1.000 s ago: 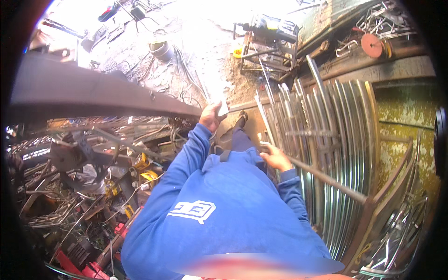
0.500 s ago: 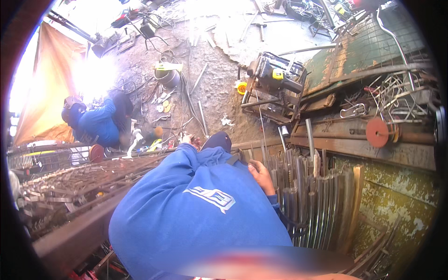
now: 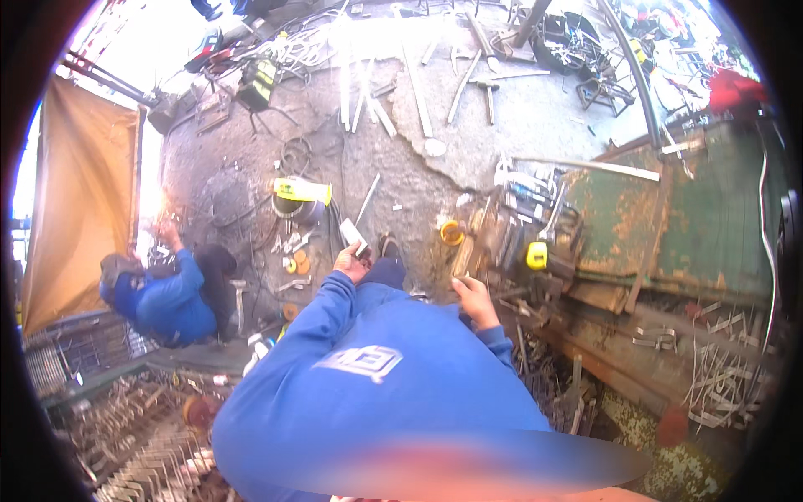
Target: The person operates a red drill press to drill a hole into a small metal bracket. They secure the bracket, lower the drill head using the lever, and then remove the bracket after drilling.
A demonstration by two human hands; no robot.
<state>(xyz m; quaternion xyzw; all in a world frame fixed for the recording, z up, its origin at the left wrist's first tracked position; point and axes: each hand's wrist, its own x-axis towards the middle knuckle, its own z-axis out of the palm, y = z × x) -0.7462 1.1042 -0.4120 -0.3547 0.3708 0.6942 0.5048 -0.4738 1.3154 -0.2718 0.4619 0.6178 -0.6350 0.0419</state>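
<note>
My left hand is closed around a pale, flat rectangular piece, held out in front of my body above the floor. To its right, my right hand has its fingers curled together, thumb toward the left. A narrow brown strip begins right at those fingertips; whether I grip it or it lies beyond them, I cannot tell. Just past my left hand a thin metal bar lies on the floor.
At left a co-worker in blue crouches near sparks, beside an orange curtain. A bucket stands ahead. On the right are a machine with a yellow part and a green panel. Metal pieces crowd the lower left.
My view has shifted, bringing more floor ahead into sight. A pale piece now shows plainly in my left hand. My right hand appears farther from the upright metal lengths. The co-worker's bright glare has shrunk to sparks.
</note>
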